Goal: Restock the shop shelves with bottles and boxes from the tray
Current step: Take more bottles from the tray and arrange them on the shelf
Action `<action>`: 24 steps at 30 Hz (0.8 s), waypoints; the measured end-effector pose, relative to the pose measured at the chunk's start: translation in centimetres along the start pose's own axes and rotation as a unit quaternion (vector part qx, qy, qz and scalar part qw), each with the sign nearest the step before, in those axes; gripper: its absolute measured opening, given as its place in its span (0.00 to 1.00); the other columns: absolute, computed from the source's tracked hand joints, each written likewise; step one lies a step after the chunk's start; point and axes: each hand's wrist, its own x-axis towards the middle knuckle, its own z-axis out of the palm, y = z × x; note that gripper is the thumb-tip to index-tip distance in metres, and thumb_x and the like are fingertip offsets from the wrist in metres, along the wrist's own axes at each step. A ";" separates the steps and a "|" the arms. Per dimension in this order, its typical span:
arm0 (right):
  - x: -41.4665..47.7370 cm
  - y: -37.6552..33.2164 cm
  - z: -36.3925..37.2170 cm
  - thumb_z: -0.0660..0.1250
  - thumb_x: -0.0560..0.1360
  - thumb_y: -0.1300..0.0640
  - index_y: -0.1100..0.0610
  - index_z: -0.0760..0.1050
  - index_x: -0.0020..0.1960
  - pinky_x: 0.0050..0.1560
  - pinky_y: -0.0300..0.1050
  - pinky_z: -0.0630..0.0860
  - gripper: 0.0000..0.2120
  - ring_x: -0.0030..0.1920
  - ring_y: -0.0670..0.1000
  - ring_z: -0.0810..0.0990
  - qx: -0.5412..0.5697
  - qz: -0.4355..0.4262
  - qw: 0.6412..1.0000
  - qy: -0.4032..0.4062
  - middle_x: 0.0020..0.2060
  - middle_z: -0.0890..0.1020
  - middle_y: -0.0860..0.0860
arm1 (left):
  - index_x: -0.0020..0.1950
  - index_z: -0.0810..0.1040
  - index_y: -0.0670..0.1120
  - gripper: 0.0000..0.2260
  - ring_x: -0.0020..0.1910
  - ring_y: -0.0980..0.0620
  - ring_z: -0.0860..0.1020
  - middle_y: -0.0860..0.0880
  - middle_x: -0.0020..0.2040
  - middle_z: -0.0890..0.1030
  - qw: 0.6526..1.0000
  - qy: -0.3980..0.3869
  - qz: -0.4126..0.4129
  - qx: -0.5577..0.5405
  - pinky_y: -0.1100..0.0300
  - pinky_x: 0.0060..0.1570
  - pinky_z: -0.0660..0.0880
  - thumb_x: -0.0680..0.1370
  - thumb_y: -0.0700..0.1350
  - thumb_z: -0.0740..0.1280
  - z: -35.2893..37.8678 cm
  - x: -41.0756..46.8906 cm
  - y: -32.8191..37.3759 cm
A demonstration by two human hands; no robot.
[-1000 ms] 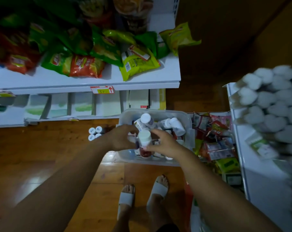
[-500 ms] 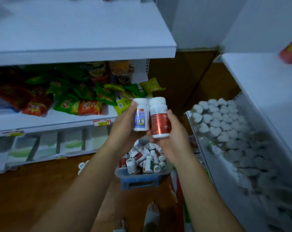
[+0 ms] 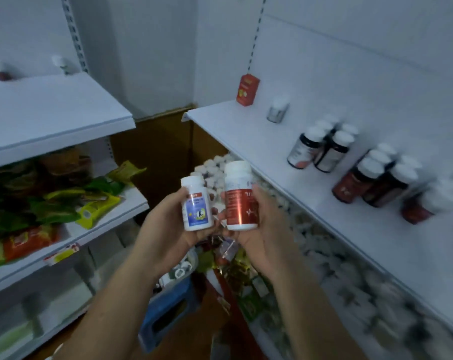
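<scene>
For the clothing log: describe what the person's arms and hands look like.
Left hand and right hand are bare: no gloves, rings or watch visible. Left forearm and right forearm are bare too, no sleeve in view.

Dim, bluish light throughout; edges smear with motion blur and wide-angle bending, centre sharper.

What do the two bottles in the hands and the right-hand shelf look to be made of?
Blue-label bottle: likely white plastic, matte body and cap, glossy label.
Red-label bottle: white plastic too, its label shiny, perhaps foil, showing a bright streak.
Right shelf: smooth white painted panel, probably metal.
</scene>
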 end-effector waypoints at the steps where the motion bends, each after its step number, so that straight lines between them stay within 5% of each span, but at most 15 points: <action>1: -1.5 -0.8 -1.0 0.71 0.79 0.50 0.55 0.78 0.65 0.45 0.54 0.83 0.17 0.48 0.55 0.85 0.011 -0.005 0.999 0.033 0.54 0.84 0.56 | 0.67 0.79 0.41 0.19 0.53 0.43 0.81 0.39 0.56 0.82 1.000 -0.005 -0.020 0.015 0.47 0.53 0.83 0.80 0.49 0.65 0.9 0.1 -1.1; 3: -4.3 -2.3 -3.2 0.73 0.78 0.53 0.55 0.81 0.57 0.42 0.53 0.83 0.10 0.45 0.55 0.86 0.045 -0.021 0.994 0.098 0.48 0.86 0.56 | 0.69 0.77 0.40 0.22 0.53 0.44 0.81 0.40 0.56 0.82 0.998 -0.013 -0.054 0.040 0.49 0.51 0.84 0.77 0.48 0.67 2.7 0.4 -3.4; 9: -10.1 -4.3 -9.7 0.72 0.80 0.55 0.58 0.79 0.65 0.39 0.51 0.81 0.15 0.48 0.57 0.84 0.073 -0.062 0.975 0.199 0.54 0.84 0.62 | 0.59 0.81 0.41 0.14 0.44 0.48 0.85 0.43 0.48 0.84 0.985 -0.087 -0.093 0.112 0.52 0.43 0.85 0.77 0.47 0.68 8.7 1.8 -9.1; 15: -13.2 -4.7 -14.4 0.70 0.81 0.57 0.57 0.79 0.65 0.47 0.53 0.83 0.14 0.50 0.56 0.85 0.076 -0.091 0.954 0.274 0.52 0.86 0.54 | 0.67 0.80 0.39 0.21 0.55 0.42 0.84 0.37 0.61 0.84 0.968 -0.145 -0.110 0.172 0.45 0.56 0.84 0.78 0.47 0.69 14.3 2.2 -13.0; 19: -13.7 -4.5 -18.9 0.74 0.79 0.53 0.52 0.79 0.66 0.60 0.55 0.83 0.16 0.57 0.52 0.86 -0.044 -0.118 0.924 0.360 0.56 0.87 0.50 | 0.66 0.80 0.39 0.21 0.53 0.45 0.84 0.39 0.57 0.85 0.961 -0.154 -0.113 0.202 0.40 0.62 0.80 0.76 0.47 0.71 16.7 2.7 -15.2; 24: -10.7 -5.9 -26.4 0.77 0.76 0.56 0.52 0.74 0.71 0.53 0.41 0.82 0.25 0.53 0.43 0.84 -0.169 -0.128 0.878 0.429 0.59 0.83 0.47 | 0.68 0.79 0.38 0.23 0.52 0.45 0.85 0.39 0.55 0.85 0.956 -0.148 -0.109 0.230 0.47 0.54 0.84 0.76 0.48 0.70 19.0 3.3 -17.5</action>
